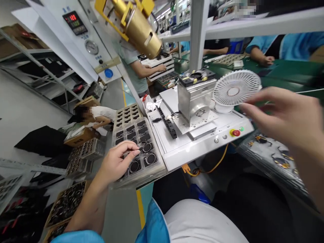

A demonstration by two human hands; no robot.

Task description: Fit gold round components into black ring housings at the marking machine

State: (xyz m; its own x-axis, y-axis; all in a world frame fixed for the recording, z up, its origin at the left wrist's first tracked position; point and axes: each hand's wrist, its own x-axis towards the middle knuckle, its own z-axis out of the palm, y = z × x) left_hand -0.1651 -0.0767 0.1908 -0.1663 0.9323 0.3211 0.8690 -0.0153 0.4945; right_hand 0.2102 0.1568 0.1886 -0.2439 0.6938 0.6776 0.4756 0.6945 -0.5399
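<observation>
My left hand point(116, 163) rests over a dark-pocketed tray point(141, 179), its fingertips beside black rings with metal edges point(150, 158) in the pockets. Whether those fingers pinch something small, I cannot tell. My right hand point(283, 114) is raised, with its fingertips at the lower right rim of a white round fan grille point(235, 87). The grille tilts above a white cylindrical base point(222, 108) on a steel fixture point(189, 101). Hand blur hides whether it is gripped.
The white machine bed carries a red emergency stop point(236, 133). A brass cylinder point(136, 28) hangs overhead. Co-workers stand at the left, back and along a green conveyor belt point(291, 67). Stacked parts trays point(87, 148) lie at lower left, and a bag of parts point(273, 158) at right.
</observation>
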